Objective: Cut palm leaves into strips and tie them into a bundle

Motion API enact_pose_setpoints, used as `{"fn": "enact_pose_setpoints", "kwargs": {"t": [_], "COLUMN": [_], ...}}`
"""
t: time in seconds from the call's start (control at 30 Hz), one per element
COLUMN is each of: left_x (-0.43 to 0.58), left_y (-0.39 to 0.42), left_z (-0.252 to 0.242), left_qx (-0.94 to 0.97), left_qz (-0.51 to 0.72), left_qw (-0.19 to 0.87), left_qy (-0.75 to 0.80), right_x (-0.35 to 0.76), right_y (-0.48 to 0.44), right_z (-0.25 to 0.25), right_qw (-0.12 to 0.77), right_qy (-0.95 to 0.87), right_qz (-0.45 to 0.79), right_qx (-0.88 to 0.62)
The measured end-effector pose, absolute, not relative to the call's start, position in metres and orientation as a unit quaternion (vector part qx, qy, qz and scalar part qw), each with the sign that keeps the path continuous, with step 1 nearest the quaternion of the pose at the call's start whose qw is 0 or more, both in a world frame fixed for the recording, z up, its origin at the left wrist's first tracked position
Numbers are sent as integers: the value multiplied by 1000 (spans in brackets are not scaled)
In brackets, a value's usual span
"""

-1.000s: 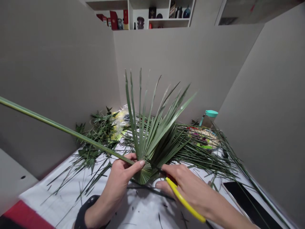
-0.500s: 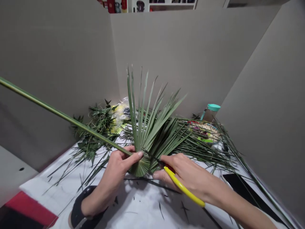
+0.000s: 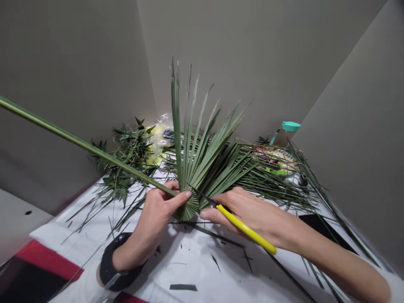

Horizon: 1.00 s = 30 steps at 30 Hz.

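Left hand [image 3: 154, 219] closed around a long thin green stalk [image 3: 78, 143], thumb pressed against the pleated base of a fan-shaped green palm leaf [image 3: 202, 168]. Leaf stands upright, held over the near middle of the white-covered counter [image 3: 189, 256]; stalk runs up and out past the left of the view. Black wristband [image 3: 113, 265] on left wrist.

Right hand [image 3: 240, 216] closed on yellow-handled scissors [image 3: 246, 229], dark blades angled in at the leaf's right side. I cannot tell whether they touch it.

Dark green offcuts [image 3: 183, 287] lie on the counter near the hands. Beyond, a heap of narrow palm strips [image 3: 268, 185] spreads towards the far edge. Far-left corner: dark leafy sprigs [image 3: 126, 155] and a crumpled clear plastic bag [image 3: 160, 139] with yellow inside. Far-right corner: glass bottle with a teal lid [image 3: 285, 134], round woven plate [image 3: 276, 162]. Right edge: flat black slab [image 3: 325, 227].
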<state>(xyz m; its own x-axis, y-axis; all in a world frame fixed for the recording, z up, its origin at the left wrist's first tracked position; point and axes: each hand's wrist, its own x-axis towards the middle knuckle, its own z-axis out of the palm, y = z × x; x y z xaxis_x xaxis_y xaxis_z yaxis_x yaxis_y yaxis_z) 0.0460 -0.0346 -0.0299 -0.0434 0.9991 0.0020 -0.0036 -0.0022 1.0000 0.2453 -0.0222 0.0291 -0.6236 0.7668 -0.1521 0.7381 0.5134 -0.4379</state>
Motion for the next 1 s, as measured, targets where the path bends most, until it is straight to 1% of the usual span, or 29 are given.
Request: {"fn": "enact_pose_setpoints", "kwargs": {"t": [0.2, 0.4, 0.57, 0.73, 0.83, 1.0], "left_x": [40, 42, 45, 46, 46, 43], "left_y": [-34, -36, -37, -36, -37, -40], "left_z": [-34, -28, -21, -21, -20, -14], "left_qx": [483, 473, 472, 479, 481, 466], "left_qz": [504, 504, 497, 492, 488, 491], "left_qw": [507, 536, 553, 551, 553, 554], "left_qy": [506, 484, 474, 475, 475, 484], "right_x": [242, 255, 262, 265, 269, 285], "right_y": [-21, -9, -12, -18, -14, -4], "right_z": [21, 14, 1, -1, 3, 11], "right_qw": [47, 55, 100, 97, 87, 65], "right_qy": [-858, -863, -870, -864, -863, -807], "right_qz": [243, 346, 276, 288, 322, 476], "right_qx": [-451, -364, -396, -401, -379, -342]}}
